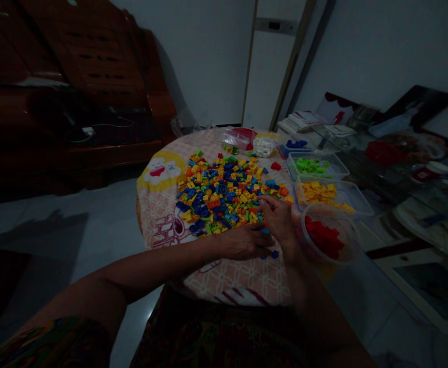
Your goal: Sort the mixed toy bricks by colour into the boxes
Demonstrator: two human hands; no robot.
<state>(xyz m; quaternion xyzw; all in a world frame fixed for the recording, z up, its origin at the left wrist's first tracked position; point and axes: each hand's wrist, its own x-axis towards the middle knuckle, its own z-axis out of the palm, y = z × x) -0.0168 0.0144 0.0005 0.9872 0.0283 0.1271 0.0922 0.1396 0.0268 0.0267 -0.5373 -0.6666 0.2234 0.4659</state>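
Note:
A heap of small toy bricks (224,191) in blue, yellow, orange and green covers the middle of a round table with a patterned cloth (231,278). My left hand (245,242) lies near the heap's front edge, fingers curled down on the cloth by loose blue bricks (273,253). My right hand (278,217) is just beyond it, fingers pinched together at the heap's right edge; what they hold is too small to make out.
Clear tubs line the table's right side: red bricks (326,237), yellow bricks (319,193), green bricks (311,165), blue bricks (296,144), white bricks (264,145). A dark wooden bench (74,102) stands at the left. A cluttered glass table (400,163) is at the right.

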